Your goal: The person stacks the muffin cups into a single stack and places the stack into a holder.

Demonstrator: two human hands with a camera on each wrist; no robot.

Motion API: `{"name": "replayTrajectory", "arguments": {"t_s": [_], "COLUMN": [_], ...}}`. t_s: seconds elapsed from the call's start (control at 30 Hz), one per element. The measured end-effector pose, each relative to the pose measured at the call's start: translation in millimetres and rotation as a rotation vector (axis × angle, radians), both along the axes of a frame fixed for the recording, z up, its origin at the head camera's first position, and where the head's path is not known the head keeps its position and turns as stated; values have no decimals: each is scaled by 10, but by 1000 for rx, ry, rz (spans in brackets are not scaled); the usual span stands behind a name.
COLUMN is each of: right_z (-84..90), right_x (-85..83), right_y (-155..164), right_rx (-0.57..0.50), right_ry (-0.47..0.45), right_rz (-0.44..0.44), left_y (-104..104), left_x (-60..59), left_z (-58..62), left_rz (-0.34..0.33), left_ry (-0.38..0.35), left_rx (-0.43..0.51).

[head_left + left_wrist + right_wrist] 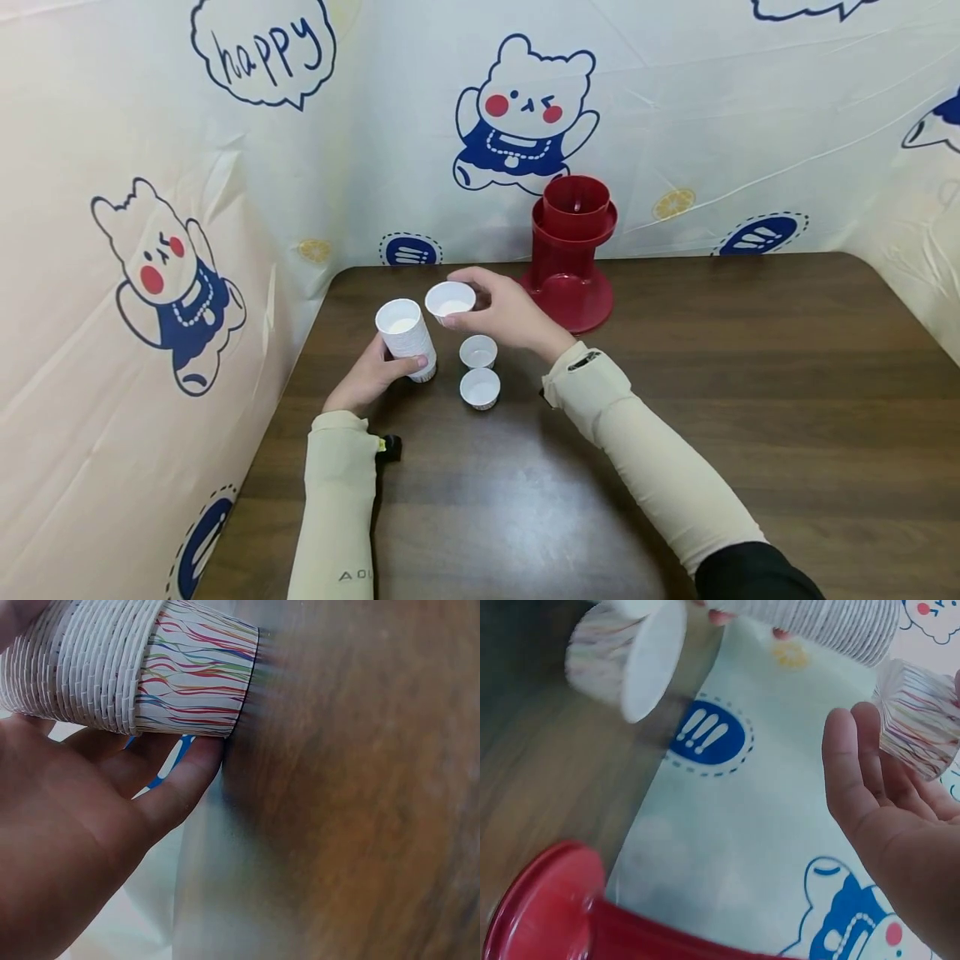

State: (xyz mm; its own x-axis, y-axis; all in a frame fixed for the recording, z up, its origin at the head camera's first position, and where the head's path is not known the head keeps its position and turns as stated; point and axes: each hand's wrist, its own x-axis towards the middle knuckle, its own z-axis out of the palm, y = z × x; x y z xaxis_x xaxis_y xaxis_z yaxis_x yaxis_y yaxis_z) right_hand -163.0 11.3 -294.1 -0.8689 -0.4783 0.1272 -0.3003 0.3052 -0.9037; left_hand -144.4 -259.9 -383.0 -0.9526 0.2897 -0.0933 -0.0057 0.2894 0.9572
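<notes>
At the near side, pale cream sleeves cover both forearms, reaching over a dark brown wood-grain table. Left of the table's middle stands a small white round paper cup, mouth up; just beyond it stands a second small white paper cup, also mouth up.

Left of these, the left hand grips a tall stack of nested white paper cups, thumb on its right side and fingers round its left; whether the stack's base touches the table, I cannot tell. Wavy coloured lines run round the outside of its bottom cup.

A little farther, the right hand pinches a single white paper cup with wavy coloured lines between thumb and fingers, just right of the stack's mouth.

Beyond, to the right, stands a glossy red round-based stand. Farthest is a pale cloth printed with blue-dressed bears.
</notes>
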Motion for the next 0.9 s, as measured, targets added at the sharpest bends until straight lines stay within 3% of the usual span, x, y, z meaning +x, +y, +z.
{"name": "replayTrajectory", "arguments": {"t_s": [0.27, 0.9], "right_z": [88, 133], "right_x": [-52, -84], "right_y": [-308, -726], "right_rx": [-81, 36], "right_ry": [-18, 5], "right_rz": [7, 38], "left_y": [5, -10], "left_x": [-3, -16], "left_z": [-4, -8], "left_rz": [-23, -42], "left_ry": [34, 46], "left_rx": [32, 33]}}
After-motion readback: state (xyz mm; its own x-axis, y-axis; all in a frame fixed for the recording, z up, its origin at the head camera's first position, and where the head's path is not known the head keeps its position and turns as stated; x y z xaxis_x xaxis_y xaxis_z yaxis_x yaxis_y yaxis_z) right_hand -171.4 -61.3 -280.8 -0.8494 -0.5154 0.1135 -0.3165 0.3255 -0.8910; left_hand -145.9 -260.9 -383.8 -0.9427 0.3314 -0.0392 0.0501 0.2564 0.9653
